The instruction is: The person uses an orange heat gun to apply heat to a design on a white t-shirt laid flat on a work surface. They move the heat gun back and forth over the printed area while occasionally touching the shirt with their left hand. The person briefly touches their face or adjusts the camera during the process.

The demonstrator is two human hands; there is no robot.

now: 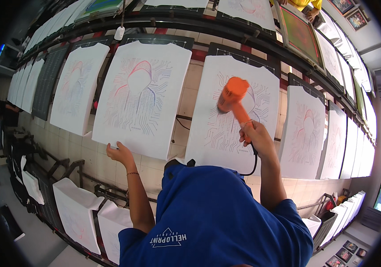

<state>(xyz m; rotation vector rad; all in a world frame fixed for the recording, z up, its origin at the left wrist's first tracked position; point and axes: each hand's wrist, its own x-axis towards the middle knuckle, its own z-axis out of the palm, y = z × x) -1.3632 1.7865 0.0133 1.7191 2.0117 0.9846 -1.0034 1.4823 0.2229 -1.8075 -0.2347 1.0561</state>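
Observation:
My right hand point(257, 135) is wrapped round the handle of an orange heat gun point(235, 91), its black cord trailing down by my wrist. The heat gun is over a white T-shirt point(210, 144) with a printed hooded figure and circuit lines, and hides part of that print. At the lower hem of the neighbouring white T-shirt point(126, 118), with the same red and blue print, is my left hand point(121, 155). Its fingers are apart, the tips at the cloth edge; whether they press on it I cannot tell. Both shirts lie stretched on dark boards point(161, 41).
More printed white shirts on boards line the rack to the left point(77, 89) and right point(304, 129), with another row behind me point(77, 218). A dark metal rail point(239, 30) runs beyond. Far right, a person in yellow point(306, 5) is near a framed printing screen point(299, 35).

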